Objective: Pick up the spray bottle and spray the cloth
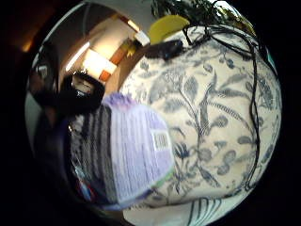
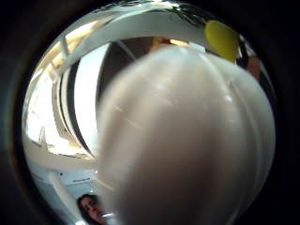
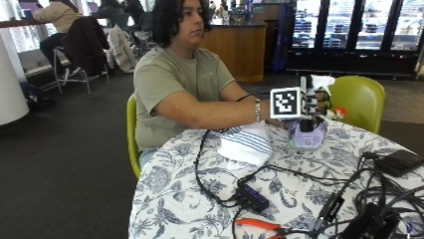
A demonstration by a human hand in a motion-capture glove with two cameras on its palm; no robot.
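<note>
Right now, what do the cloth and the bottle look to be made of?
Cloth: soft woven fabric, white with dark stripes; it folds and drapes on the table. Bottle: likely smooth plastic, pale purple with a printed label; the right hand covers its top.

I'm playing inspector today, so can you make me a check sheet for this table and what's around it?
Surface: round table under a blue floral tablecloth.
Job's things: spray bottle with a purple label stands upright on the table; white cloth with blue stripes lies beside it.
Clutter: orange-handled pliers, black hub, black case.
Hand: gloved right hand grips the bottle at its top; the bare hand is hidden.
Cables: black cables sprawl across the table; one runs toward the hand.
Surroundings: green chairs, a wooden counter, glass doors behind.
</note>
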